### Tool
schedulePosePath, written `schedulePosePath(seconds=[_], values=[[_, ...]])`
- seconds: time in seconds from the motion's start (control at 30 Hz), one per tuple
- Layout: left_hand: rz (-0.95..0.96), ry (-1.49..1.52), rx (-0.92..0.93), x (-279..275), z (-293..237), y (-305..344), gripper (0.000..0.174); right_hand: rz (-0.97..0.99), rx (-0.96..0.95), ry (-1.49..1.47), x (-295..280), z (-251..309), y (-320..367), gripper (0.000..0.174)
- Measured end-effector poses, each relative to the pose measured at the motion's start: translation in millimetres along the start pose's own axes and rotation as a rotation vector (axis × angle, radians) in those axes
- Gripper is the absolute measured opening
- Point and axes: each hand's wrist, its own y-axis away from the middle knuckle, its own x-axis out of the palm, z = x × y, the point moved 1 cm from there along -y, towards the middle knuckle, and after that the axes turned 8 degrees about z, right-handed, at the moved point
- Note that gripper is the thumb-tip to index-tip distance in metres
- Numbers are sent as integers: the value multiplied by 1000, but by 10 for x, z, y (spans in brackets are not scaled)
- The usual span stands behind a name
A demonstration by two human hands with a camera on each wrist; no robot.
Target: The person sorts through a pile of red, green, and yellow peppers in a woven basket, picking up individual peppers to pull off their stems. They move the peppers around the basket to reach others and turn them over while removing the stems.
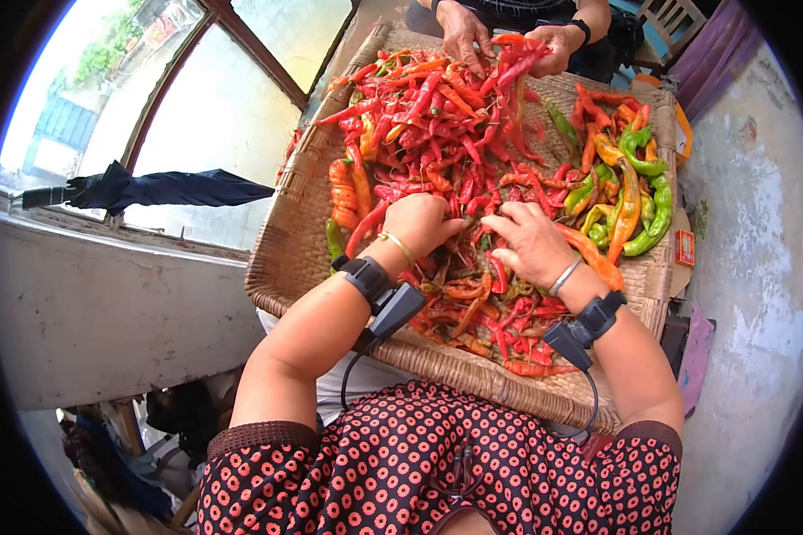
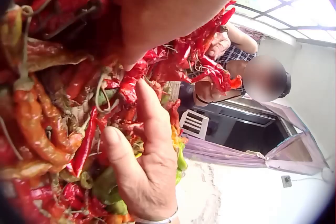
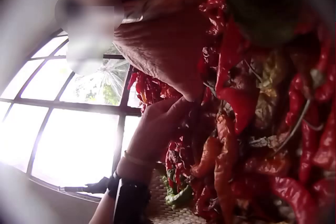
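Observation:
A heap of red chili peppers (image 1: 437, 116) fills much of a shallow woven basket (image 1: 281, 227). My left hand (image 1: 417, 230) is down at the near side of the heap, its fingertips hidden among the peppers; I cannot tell whether it pinches one. Close beside it, my right hand (image 1: 533, 245) reaches into the same patch. In the left wrist view the right hand's thumb and forefinger (image 2: 153, 111) are straight and spread apart over the chilies. Wrinkled orange-red peppers (image 1: 468, 308) lie below both hands.
Across the basket, another person's hands (image 1: 467, 37) handle red chilies. Green and orange peppers (image 1: 633, 196) are grouped along the right side. A folded dark umbrella (image 1: 179, 189) lies on the window sill at left. A pale wall (image 1: 749, 241) stands close on the right.

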Motion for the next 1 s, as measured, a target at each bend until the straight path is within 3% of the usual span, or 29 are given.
schedulePosePath(seconds=[0.07, 0.17, 0.23, 0.37, 0.43, 0.5, 0.57, 0.63, 0.7, 0.73, 0.77, 0.83, 0.9, 1.0], values=[[11, -105, -43, 3, -8, -13, 26, 21, -24, 193, 90, 63, -10, 49], [-32, -120, -42, 81, 36, -42, 31, -9, -9, 314, 251, 69, -7, 43], [-94, 18, 105, 132, 54, -56, 29, -26, -4, 329, 267, 71, -17, 40], [-42, 210, 67, 150, 57, -62, 23, -67, 52, 101, 187, -17, -34, 34], [41, 545, 7, 76, 46, -44, 22, -89, 58, 47, 65, -31, -47, 28], [44, 671, 13, 57, 71, -55, 18, -195, 168, -436, -111, -25, -28, 13], [114, 963, 12, 33, 60, -10, 16, -135, 347, -852, -236, -27, 24, 11], [101, 984, 32, -9, 30, 14, 14, -138, 337, -889, -290, -107, 31, 18], [107, 1052, 106, -35, -1, 27, 13, -474, 293, -1129, -387, -108, 1, 32], [108, 1053, 105, -62, -28, 45, 13, -538, 345, -1034, -364, -151, 0, 42], [140, 1137, 92, -95, -70, 69, 12, -538, 345, -1034, -343, -166, 9, 42], [173, 1220, 78, -131, -130, 93, 11, -402, 389, -702, -302, -181, 26, 41], [225, 1231, 144, -144, -163, 61, 12, -163, 291, -1038, -305, -109, -22, 37], [295, 1086, 240, -10, -217, 67, 13, -46, 328, -1194, -206, 35, -57, 25]])
